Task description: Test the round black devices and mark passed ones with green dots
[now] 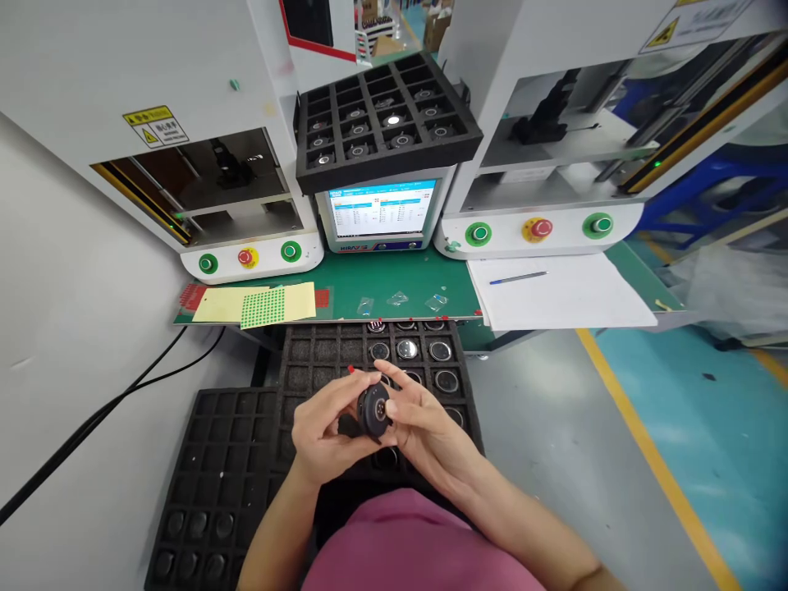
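A round black smartwatch case (371, 408) is held up before me, its back with small metal contacts turned towards me. The fingers of my left hand (321, 428) are closed on its left edge. My right hand (426, 420) grips it from the right, the thumb pressed on the back. A bit of red (350, 369) shows by my left fingers; I cannot make out what it is. Below my hands lies a black foam tray (301, 353), with round watch cases (440, 351) in its right-hand compartments; my hands hide part of it.
Another foam tray (231, 443) is lower left. On the green bench (345, 271) lie sticker sheets (264, 304), clear film pieces (397, 298), paper (566, 295) and a pen (518, 277). Two button-operated machines flank a monitor (382, 213), a filled tray (394, 160) above it.
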A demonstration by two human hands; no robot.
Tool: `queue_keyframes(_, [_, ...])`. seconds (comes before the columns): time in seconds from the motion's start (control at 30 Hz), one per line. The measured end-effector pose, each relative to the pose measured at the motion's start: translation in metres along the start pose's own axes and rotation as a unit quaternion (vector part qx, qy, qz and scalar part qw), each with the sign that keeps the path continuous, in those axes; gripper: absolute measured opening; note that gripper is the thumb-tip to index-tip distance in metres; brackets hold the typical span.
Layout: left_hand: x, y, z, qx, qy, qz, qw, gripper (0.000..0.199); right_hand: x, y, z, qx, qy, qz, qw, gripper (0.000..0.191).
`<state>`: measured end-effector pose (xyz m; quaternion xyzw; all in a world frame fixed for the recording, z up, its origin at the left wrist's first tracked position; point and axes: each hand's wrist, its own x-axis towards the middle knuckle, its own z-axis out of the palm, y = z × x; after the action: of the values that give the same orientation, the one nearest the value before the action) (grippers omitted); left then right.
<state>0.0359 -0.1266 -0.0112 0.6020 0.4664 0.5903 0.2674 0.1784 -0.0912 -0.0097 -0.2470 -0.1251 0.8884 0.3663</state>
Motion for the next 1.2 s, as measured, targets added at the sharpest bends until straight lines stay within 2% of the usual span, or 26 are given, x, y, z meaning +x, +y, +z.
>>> queue_keyframes(0.07, [0.0,0.003,-0.002,-0.017,0.016,0.023,0.999,0.06,0.0,0.0,0.0,-0.028,0.02,-0.041,0.999,0.056])
queue_keyframes(0.13, [0.0,0.007,-0.006,-0.054,0.034,0.019,0.998,0.057,0.0,-0.003,0.001,-0.07,0.062,-0.124,0.988,0.052])
queue_keyframes(0.23, [0.0,0.014,-0.009,-0.114,0.048,-0.043,0.991,0.056,-0.002,-0.009,0.002,-0.143,0.096,-0.246,0.954,0.046])
queue_keyframes(0.3, [0.0,0.019,-0.007,-0.145,0.036,-0.107,0.983,0.052,-0.006,-0.012,0.002,-0.186,0.084,-0.285,0.937,0.042])
queue_keyframes(0.4, [0.0,0.024,0.0,-0.182,-0.001,-0.155,0.971,0.054,-0.012,-0.013,0.004,-0.231,0.053,-0.304,0.923,0.04])
queue_keyframes(0.5, [0.0,0.028,0.007,-0.21,-0.019,-0.155,0.965,0.054,-0.018,-0.011,0.005,-0.251,0.041,-0.324,0.911,0.04])
queue_keyframes(0.7, [-0.005,0.031,0.009,-0.233,-0.054,-0.176,0.955,0.053,-0.025,-0.011,0.006,-0.295,0.049,-0.401,0.866,0.047])
queue_keyframes(0.87, [-0.009,0.029,0.01,-0.23,-0.073,-0.184,0.953,0.057,-0.025,-0.013,0.009,-0.296,0.052,-0.409,0.862,0.051])
queue_keyframes(1.0, [-0.009,0.032,0.011,-0.198,-0.072,-0.166,0.963,0.064,-0.024,-0.018,0.009,-0.331,0.094,-0.429,0.835,0.049])
queue_keyframes(1.07, [-0.008,0.035,0.012,-0.194,-0.068,-0.155,0.966,0.063,-0.023,-0.02,0.009,-0.341,0.104,-0.422,0.834,0.052])
queue_keyframes(1.2, [-0.005,0.039,0.014,-0.178,-0.056,-0.134,0.973,0.055,-0.024,-0.021,0.011,-0.309,0.092,-0.413,0.851,0.053])
